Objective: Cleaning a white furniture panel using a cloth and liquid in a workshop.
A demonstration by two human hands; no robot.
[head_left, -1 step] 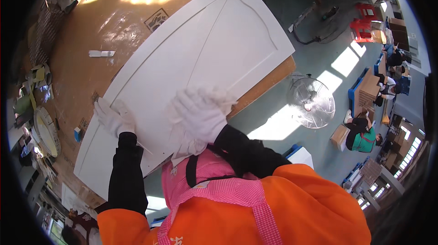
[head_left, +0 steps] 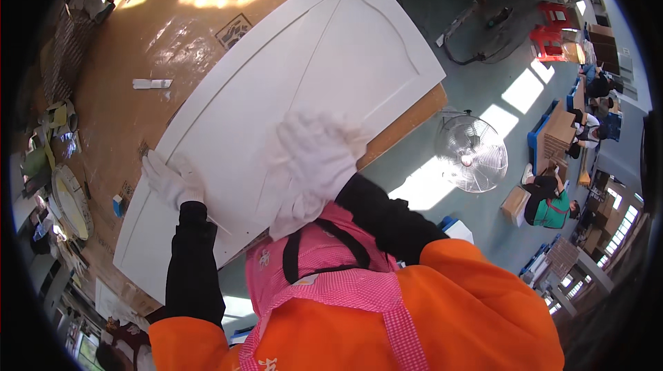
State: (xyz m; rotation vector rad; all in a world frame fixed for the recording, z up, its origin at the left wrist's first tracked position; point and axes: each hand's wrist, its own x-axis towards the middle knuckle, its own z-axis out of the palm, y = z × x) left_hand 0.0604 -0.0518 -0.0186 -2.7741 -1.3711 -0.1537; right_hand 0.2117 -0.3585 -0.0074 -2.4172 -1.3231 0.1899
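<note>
A large white panel [head_left: 242,94] with a raised border and grooved lines lies across the table under both hands. My left hand [head_left: 170,181], in a white glove, rests flat near the panel's left edge, fingers stretched out. In the panel's near middle, my gloved right hand [head_left: 323,157] presses a crumpled white cloth [head_left: 293,215] against the surface. One end of the cloth hangs over the near edge by my pink apron [head_left: 269,260]. Motion blurs my right fingers and the cloth around them.
Brown cardboard [head_left: 176,39] covers the table. A small blue-and-white block [head_left: 118,205] and a white strip [head_left: 152,83] lie on it. A round tape roll [head_left: 71,202] sits at the left. A metal floor fan [head_left: 472,154] stands right; people work beyond it, one in green [head_left: 550,211].
My right hand has slid to the right across the panel with the cloth. The left hand stays in its place.
</note>
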